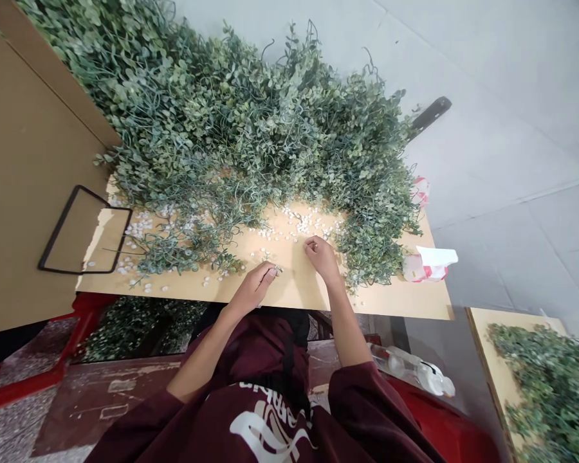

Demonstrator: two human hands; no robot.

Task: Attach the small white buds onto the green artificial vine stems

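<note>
My left hand (257,286) is closed over the near part of the wooden table (294,292), with thumb and forefinger pinched on a small green sprig (278,269). Only a bit of the sprig shows past the fingertips. To its right, my right hand (322,258) has its fingers curled together; whatever they hold, if anything, is too small to make out. Just beyond that hand lie many small white pieces (306,223), scattered on the tabletop. A large heap of leafy artificial greenery (270,116) curves around the far side and both ends of the work area.
A black wire frame (84,228) stands at the left beside a cardboard box (33,167). A black handle (431,117) sticks out of the foliage at the right. A tissue pack (427,265) sits at the right edge. Plastic bottles (415,370) lie below.
</note>
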